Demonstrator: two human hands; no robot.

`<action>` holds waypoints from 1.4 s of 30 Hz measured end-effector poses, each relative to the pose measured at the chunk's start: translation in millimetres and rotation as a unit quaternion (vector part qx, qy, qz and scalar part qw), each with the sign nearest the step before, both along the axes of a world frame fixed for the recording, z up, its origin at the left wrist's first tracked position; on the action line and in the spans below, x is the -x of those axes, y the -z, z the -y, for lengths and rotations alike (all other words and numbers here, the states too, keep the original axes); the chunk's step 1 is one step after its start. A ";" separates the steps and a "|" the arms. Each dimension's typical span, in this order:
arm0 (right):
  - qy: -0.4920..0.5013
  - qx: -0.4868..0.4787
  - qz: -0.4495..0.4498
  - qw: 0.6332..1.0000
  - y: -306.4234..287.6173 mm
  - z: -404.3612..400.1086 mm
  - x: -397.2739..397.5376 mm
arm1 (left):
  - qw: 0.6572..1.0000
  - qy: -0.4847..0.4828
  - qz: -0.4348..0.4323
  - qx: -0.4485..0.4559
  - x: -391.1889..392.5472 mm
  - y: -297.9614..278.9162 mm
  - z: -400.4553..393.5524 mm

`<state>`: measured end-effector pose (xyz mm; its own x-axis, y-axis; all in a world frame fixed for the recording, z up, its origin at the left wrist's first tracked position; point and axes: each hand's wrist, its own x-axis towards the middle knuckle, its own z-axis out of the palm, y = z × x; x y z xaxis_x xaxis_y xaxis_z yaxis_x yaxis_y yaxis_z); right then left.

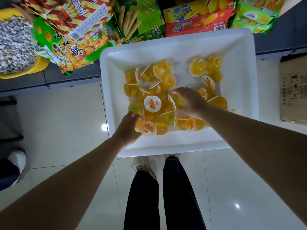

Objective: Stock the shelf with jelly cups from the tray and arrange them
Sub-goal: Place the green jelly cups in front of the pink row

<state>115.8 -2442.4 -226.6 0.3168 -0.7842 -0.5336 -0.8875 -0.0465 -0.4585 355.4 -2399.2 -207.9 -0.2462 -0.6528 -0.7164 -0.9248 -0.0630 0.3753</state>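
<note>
left hand (127, 128) grips round glossy jelly cup (148, 128) | right hand (191, 101) fingers spread over cups | white plastic tray (239, 90)

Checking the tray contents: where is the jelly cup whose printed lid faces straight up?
In the head view, that jelly cup sits mid-tray, in the pile's left half, between the left hand and right hand.

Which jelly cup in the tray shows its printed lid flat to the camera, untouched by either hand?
The orange jelly cup mid-tray, between both hands; its round lid faces straight up, while neighbours lie tipped.
</note>
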 end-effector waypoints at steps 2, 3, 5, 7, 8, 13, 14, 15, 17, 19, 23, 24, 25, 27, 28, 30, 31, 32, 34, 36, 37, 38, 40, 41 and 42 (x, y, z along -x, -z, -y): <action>0.007 -0.001 0.005 1.000 -4.1 -0.8 1.0 | 1.000 -0.023 0.016 0.015 1.9 -3.8 0.0; 0.010 -0.003 0.006 1.000 -5.9 -1.0 1.4 | 0.999 -0.026 0.030 0.017 3.1 -5.3 0.5; 0.016 -0.004 0.010 1.000 -9.2 -1.3 2.7 | 0.997 -0.015 0.068 0.014 6.2 -7.9 3.1; 0.021 -0.004 0.015 1.000 -12.3 -1.6 3.8 | 0.995 0.011 0.100 0.001 8.5 -9.8 6.8; 0.024 -0.006 0.017 1.000 -13.8 -2.0 4.0 | 0.993 0.023 0.111 -0.010 9.1 -10.0 8.5; 0.035 -0.012 0.021 0.999 -19.5 -6.1 2.5 | 0.987 0.060 0.140 -0.053 9.9 -8.9 13.1; 0.036 -0.011 0.021 0.999 -20.2 -7.0 2.3 | 0.986 0.063 0.144 -0.056 9.7 -9.1 13.2; 0.039 -0.010 0.021 0.999 -20.9 -7.8 1.9 | 0.985 0.065 0.147 -0.058 9.3 -9.4 13.3; 0.045 -0.009 0.021 0.999 -22.6 -9.0 1.7 | 0.984 0.066 0.152 -0.060 8.0 -10.0 13.5; 0.049 -0.007 0.018 0.999 -24.2 -9.8 2.3 | 0.984 0.062 0.155 -0.059 6.3 -10.7 13.7; 0.060 -0.006 0.012 0.998 -25.1 -11.4 6.0 | 0.985 0.028 0.160 -0.064 5.8 -14.5 11.4; 0.065 -0.006 0.013 0.998 -24.9 -11.9 7.3 | 0.985 0.015 0.159 -0.064 6.2 -15.4 10.2; 0.070 -0.007 0.014 0.997 -24.7 -12.5 8.4 | 0.985 0.004 0.158 -0.064 6.7 -16.3 9.3; 0.080 -0.010 0.018 0.997 -24.2 -13.9 10.4 | 0.985 -0.017 0.160 -0.070 6.8 -17.3 9.8; 0.086 -0.014 0.021 0.996 -24.2 -14.7 11.1 | 0.983 -0.028 0.161 -0.078 6.6 -17.0 10.7; 0.101 -0.021 0.029 0.994 -24.7 -16.8 11.0 | 0.981 -0.048 0.161 -0.096 6.2 -16.0 13.1; 0.107 -0.025 0.034 0.993 -24.7 -17.8 10.7 | 0.980 -0.056 0.160 -0.106 6.2 -15.9 14.0; 0.110 -0.028 0.037 0.993 -25.0 -18.9 10.0 | 0.979 -0.064 0.157 -0.117 6.4 -16.0 14.5; 0.114 -0.033 0.042 0.992 -26.2 -20.8 8.3 | 0.975 -0.091 0.143 -0.142 7.2 -16.3 14.1; 0.122 -0.040 0.046 0.991 -27.7 -22.7 7.3 | 0.969 -0.133 0.129 -0.164 7.5 -17.8 12.7; 0.127 -0.044 0.049 0.990 -28.8 -23.4 6.8 | 0.967 -0.149 0.124 -0.168 7.2 -18.7 12.4; 0.132 -0.050 0.051 0.989 -30.2 -23.7 6.9 | 0.964 -0.166 0.117 -0.172 7.2 -20.1 12.2; 0.146 -0.062 0.063 0.985 -35.0 -24.6 6.6 | 0.957 -0.211 0.095 -0.173 7.6 -23.4 12.7; 0.153 -0.068 0.073 0.983 -39.3 -24.5 6.4 | 0.953 -0.238 0.081 -0.170 7.2 -27.4 13.2; 0.163 -0.073 0.080 0.981 -42.1 -24.5 7.2 | 0.948 -0.263 0.067 -0.168 8.2 -30.2 13.9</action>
<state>108.6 -2417.9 -184.5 0.1513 -0.7763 -0.6120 -0.7600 0.3046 -0.5742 347.2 -2413.1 -177.7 0.1575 -0.3892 -0.9076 -0.7695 -0.6244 0.1342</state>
